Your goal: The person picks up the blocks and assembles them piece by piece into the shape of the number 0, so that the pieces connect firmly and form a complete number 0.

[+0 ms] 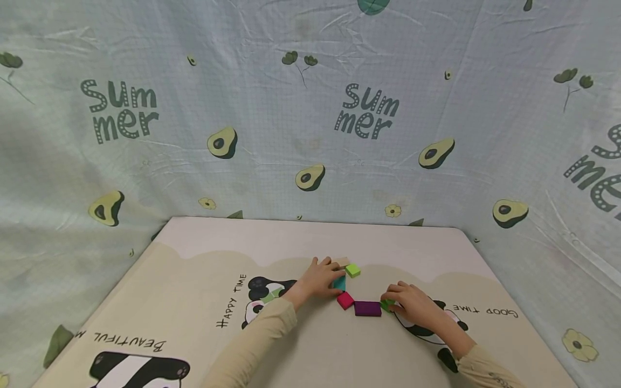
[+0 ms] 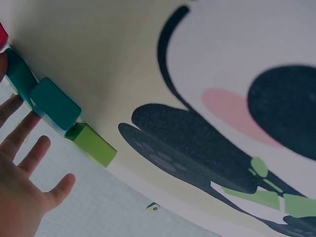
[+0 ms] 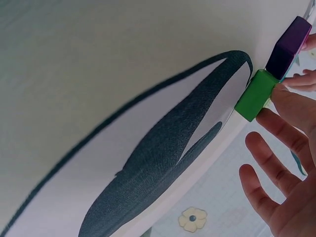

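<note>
Green block [image 1: 387, 305] sits on the worktop [image 1: 339, 350], right of its middle, well in from the right edge. Largely covered in the head view; right wrist view has its long axis running on from the purple block [image 1: 367, 309], ends meeting or nearly so. Purple's long axis lies roughly parallel to the far edge.

Right hand [image 1: 412, 304] comes in from the near right corner, pointing toward the far left; thumb and index pinch the green block, other fingers spread and lightly bent.

Teal block [image 1: 339, 283] is farther back, left of purple, long axis roughly toward the far edge. Left wrist view shows two teal faces; cannot tell if one piece or two. Left hand [image 1: 320, 277] reaches in from the near left, thumb and index pinching teal, remaining fingers fanned apart.

Red block [image 1: 345, 300] stands cornerwise between teal and purple. Lime block [image 1: 352, 270] lies skewed just beyond teal, toward the far edge, beside a beige piece [image 1: 342, 262].
</note>
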The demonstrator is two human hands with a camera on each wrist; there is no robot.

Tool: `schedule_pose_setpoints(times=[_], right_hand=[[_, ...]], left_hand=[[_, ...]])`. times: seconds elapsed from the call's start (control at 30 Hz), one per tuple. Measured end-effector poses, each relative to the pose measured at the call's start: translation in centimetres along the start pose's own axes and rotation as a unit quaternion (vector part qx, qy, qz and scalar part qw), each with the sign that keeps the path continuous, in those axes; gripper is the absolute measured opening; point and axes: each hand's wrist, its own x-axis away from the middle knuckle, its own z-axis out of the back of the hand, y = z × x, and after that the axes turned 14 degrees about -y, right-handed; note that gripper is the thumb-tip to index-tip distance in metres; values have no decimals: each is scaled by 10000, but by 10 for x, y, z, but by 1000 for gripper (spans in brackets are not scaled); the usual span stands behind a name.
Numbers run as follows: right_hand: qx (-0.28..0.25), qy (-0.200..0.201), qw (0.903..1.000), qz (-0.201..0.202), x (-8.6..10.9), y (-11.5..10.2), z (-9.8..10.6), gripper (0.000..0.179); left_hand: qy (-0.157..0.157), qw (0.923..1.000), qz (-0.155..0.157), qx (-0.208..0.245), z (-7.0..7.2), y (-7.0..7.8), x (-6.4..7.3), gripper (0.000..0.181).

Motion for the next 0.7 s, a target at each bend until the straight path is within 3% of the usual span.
schedule_pose_setpoints(times=[0.23, 0.7], right_hand=[[-39, -61, 10000, -38, 0, 1, 1, 21], [-68, -95, 9999, -106, 0, 1, 1, 22]], left_hand=[[-41, 9997, 1, -224, 0, 1, 0, 46], [56, 9998, -47, -188, -3, -1, 1, 46]])
